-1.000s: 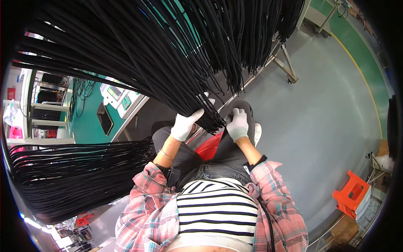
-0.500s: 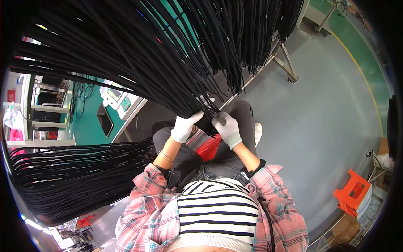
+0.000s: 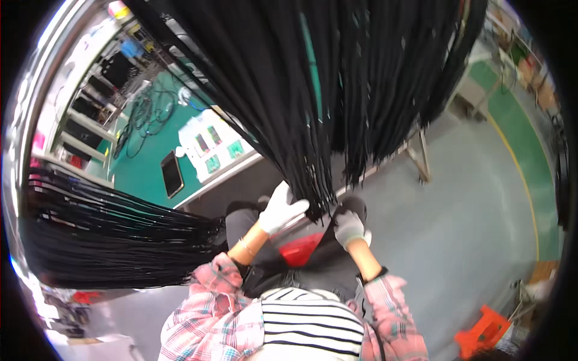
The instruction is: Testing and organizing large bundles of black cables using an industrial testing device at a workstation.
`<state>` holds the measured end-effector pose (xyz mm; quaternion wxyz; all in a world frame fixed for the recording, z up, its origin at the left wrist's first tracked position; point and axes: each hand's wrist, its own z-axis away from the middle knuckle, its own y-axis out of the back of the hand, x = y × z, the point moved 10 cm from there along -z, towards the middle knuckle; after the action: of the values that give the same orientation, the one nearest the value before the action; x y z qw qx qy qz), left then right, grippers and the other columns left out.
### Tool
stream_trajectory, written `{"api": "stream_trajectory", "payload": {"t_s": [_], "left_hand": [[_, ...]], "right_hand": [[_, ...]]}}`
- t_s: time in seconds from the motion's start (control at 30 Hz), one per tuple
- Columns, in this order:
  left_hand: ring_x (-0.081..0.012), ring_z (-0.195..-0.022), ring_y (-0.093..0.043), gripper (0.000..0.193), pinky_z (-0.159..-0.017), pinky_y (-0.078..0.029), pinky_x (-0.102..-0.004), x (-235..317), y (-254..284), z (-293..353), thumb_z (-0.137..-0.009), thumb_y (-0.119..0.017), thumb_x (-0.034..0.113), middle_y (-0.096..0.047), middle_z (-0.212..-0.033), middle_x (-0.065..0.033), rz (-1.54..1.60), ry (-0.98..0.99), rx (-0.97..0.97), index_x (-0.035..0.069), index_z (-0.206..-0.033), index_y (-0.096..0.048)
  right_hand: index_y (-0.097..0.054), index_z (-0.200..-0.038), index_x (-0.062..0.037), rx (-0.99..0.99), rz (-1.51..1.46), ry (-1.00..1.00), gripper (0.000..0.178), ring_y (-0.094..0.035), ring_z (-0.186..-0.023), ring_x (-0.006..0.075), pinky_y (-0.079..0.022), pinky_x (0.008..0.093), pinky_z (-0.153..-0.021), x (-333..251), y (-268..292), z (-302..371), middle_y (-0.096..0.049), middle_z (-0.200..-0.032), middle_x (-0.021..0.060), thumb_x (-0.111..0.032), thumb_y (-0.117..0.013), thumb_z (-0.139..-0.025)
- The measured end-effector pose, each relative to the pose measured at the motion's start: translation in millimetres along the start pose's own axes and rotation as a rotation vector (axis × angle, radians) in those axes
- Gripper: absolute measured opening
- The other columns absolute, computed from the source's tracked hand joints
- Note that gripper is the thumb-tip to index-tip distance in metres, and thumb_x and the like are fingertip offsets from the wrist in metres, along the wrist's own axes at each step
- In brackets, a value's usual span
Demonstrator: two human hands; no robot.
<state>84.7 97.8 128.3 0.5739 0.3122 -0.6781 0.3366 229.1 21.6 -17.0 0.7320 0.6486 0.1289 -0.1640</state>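
Bright light, sheen on grey floor (image 3: 463, 204), slight blur, bent edges, dark corners

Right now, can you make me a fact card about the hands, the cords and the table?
Left hand: white-gloved, at the black cords' lower ends; grip unclear
Right hand: gloved, beside those ends; touching unclear
Second cord bunch: at the person's left
Table: green top
Phone: lying on the table
Floor: grey

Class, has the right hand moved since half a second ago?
Yes: judged against the red object, the right hand has shifted rightward, away from the black cord ends.
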Motion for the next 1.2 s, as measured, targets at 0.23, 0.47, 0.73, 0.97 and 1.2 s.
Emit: {"api": "stream_trajectory", "payload": {"t_s": [0.23,0.47,0.73,0.97,1.2], "left_hand": [[-0.0353,-0.085,-0.059,0.032,-0.076,-0.047,-0.0389,103.8,-28.4,-1.5,-0.08,-0.069,0.023,-0.057,-0.089,-0.0195,-0.648,-0.212,0.244,0.0,-0.099,-0.057],[-0.0301,-0.098,-0.063,0.039,-0.084,-0.05,-0.0348,157.0,-22.5,11.9,-0.08,-0.069,0.015,-0.061,-0.105,-0.0157,-0.815,-0.311,0.244,0.003,-0.116,-0.058],[-0.0257,-0.097,-0.063,0.04,-0.087,-0.05,-0.0322,137.4,47.7,42.0,-0.084,-0.066,0.015,-0.06,-0.106,-0.0147,-0.645,-0.315,0.385,0.001,-0.121,-0.056],[-0.0351,-0.128,-0.044,0.061,-0.107,-0.036,-0.0409,137.4,59.7,34.3,-0.083,-0.066,0.022,-0.047,-0.136,-0.0209,-0.751,-0.369,0.382,0.003,-0.137,-0.044],[-0.0401,-0.123,-0.045,0.064,-0.104,-0.039,-0.0425,111.6,-25.5,34.5,-0.081,-0.064,0.018,-0.037,-0.143,-0.024,-0.754,-0.456,-0.144,0.005,-0.139,-0.042]], "right_hand": [[-0.067,-0.094,-0.0031,1.031,-0.116,0.576,0.019,-0.063,-0.086,0.029,-0.051,0.0355,-0.081,-136.9,419.2,67.3,-0.066,-0.092,0.0125,0.003,-0.063,-0.076],[-0.063,-0.117,-0.0055,1.295,0.358,0.991,0.034,-0.06,-0.104,0.0275,-0.045,0.0347,-0.094,-313.7,531.0,80.1,-0.064,-0.112,0.0133,-0.015,-0.066,-0.085],[-0.063,-0.114,-0.004,1.516,0.641,0.444,0.035,-0.048,-0.121,0.0366,-0.04,0.0463,-0.099,-302.3,457.5,53.4,-0.052,-0.131,0.0142,-0.007,-0.063,-0.08],[-0.063,-0.102,0.001,0.996,-0.062,1.115,0.035,-0.056,-0.109,0.0335,-0.047,0.0443,-0.091,-308.1,424.9,124.6,-0.059,-0.11,0.0229,0.002,-0.059,-0.067],[-0.052,-0.123,-0.0021,1.065,-0.232,0.581,0.044,-0.05,-0.113,0.0417,-0.044,0.0439,-0.097,-251.4,416.0,-20.1,-0.049,-0.123,0.0223,-0.009,-0.058,-0.08]]}}
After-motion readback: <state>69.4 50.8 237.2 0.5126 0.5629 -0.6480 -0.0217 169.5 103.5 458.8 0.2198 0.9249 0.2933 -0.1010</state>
